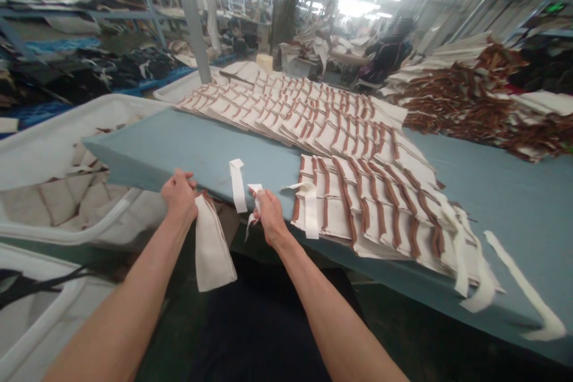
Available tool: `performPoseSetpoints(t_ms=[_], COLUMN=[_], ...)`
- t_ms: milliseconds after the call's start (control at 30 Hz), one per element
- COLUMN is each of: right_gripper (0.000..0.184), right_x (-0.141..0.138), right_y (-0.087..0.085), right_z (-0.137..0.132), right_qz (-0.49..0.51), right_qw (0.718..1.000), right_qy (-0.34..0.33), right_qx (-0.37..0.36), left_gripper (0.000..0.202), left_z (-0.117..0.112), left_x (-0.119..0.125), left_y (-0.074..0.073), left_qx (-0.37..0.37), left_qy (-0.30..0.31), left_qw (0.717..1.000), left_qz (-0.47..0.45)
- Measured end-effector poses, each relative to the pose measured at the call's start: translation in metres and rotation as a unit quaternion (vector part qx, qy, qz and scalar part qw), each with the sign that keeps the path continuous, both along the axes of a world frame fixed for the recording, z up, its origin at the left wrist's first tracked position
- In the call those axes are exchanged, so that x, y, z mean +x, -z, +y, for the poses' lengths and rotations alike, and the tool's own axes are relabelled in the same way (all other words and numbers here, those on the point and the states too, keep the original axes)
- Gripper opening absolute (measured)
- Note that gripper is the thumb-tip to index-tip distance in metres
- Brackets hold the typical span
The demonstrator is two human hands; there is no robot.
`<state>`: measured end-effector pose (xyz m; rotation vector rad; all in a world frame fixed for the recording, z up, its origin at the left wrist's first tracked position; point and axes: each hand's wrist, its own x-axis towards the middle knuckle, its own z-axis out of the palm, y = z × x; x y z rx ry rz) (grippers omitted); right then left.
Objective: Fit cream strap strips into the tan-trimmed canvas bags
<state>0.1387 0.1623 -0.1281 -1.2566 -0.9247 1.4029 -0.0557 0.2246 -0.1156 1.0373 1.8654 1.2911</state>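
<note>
Left hand (179,194) closed on a cream rectangular fabric piece (211,253), which hangs below the near edge of the blue-grey counter (188,143). Right hand (268,215) pinches a narrow white fabric strip (256,191), near overlapped cream panels with brown bands (358,203) on the counter.

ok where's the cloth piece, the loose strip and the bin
cloth piece (212,256), head view, middle of the hanging panel
loose strip (237,186), head view, its middle
bin (45,143), head view, its white wall

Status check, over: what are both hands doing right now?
Left hand gripping a white fabric piece hanging off the table. Right hand pinching a short white strip. Another loose strip lies between them, over.
</note>
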Motion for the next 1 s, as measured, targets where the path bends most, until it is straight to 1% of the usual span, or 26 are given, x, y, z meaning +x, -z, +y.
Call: performPoseSetpoints(t_ms=[67, 100, 167, 200, 233, 300, 367, 400, 467, 500, 567, 633, 733, 867, 1000], right_gripper=[0.044, 0.046, 0.052, 0.054, 0.055, 0.054, 0.049, 0.047, 0.044, 0.041, 0.037, 0.033, 0.030, 0.028, 0.032], right_x=[0.002, 0.004, 0.011, 0.017, 0.024, 0.041, 0.059, 0.067, 0.084, 0.091, 0.103, 0.112, 0.121, 0.129, 0.139], right_y=[-0.008, -0.014, -0.027, -0.035, -0.043, -0.059, -0.075, -0.082, -0.092, -0.096, -0.100, -0.100, -0.096, -0.089, -0.083], right_z=[-0.012, -0.021, -0.045, -0.059, -0.074, -0.104, -0.134, -0.147, -0.172, -0.182, -0.200, -0.215, -0.230, -0.240, -0.241], right_qz=[0.018, 0.027, 0.043, 0.049, 0.052, 0.048, 0.008, -0.015, -0.068, -0.095, -0.148, -0.186, -0.193, -0.196, -0.247], right_qw=[1.000, 0.999, 0.996, 0.994, 0.992, 0.987, 0.979, 0.974, 0.965, 0.962, 0.955, 0.951, 0.955, 0.963, 0.952], right_qy=[-0.001, -0.012, -0.046, -0.064, -0.082, -0.122, -0.169, -0.186, -0.210, -0.217, -0.218, -0.208, -0.187, -0.151, -0.098], right_qx=[0.024, 0.038, 0.063, 0.071, 0.077, 0.088, 0.117, 0.129, 0.138, 0.136, 0.133, 0.133, 0.125, 0.107, 0.150], left_gripper=[0.041, 0.039, 0.034, 0.037, 0.043, 0.048, 0.051, 0.050, 0.049, 0.049, 0.048, 0.042, 0.042, 0.048, 0.049], left_z=[-0.025, -0.041, -0.080, -0.102, -0.124, -0.169, -0.209, -0.226, -0.253, -0.263, -0.275, -0.280, -0.282, -0.287, -0.293], left_x=[0.001, 0.002, 0.010, 0.016, 0.024, 0.044, 0.066, 0.076, 0.094, 0.101, 0.114, 0.125, 0.138, 0.146, 0.148], left_y=[-0.003, -0.004, -0.007, -0.008, -0.010, -0.015, -0.022, -0.025, -0.033, -0.037, -0.044, -0.050, -0.053, -0.053, -0.056], left_qx=[-0.008, -0.011, -0.021, -0.029, -0.039, -0.066, -0.093, -0.103, -0.098, -0.090, -0.074, -0.074, -0.091, -0.103, -0.092], left_qy=[-0.005, 0.002, 0.036, 0.063, 0.092, 0.154, 0.194, 0.207, 0.209, 0.204, 0.200, 0.208, 0.225, 0.233, 0.238], left_qw=[0.999, 0.998, 0.995, 0.992, 0.987, 0.972, 0.956, 0.949, 0.940, 0.939, 0.938, 0.940, 0.941, 0.940, 0.951], left_qz=[-0.039, -0.057, -0.090, -0.108, -0.126, -0.167, -0.201, -0.216, -0.250, -0.263, -0.274, -0.259, -0.237, -0.226, -0.172])
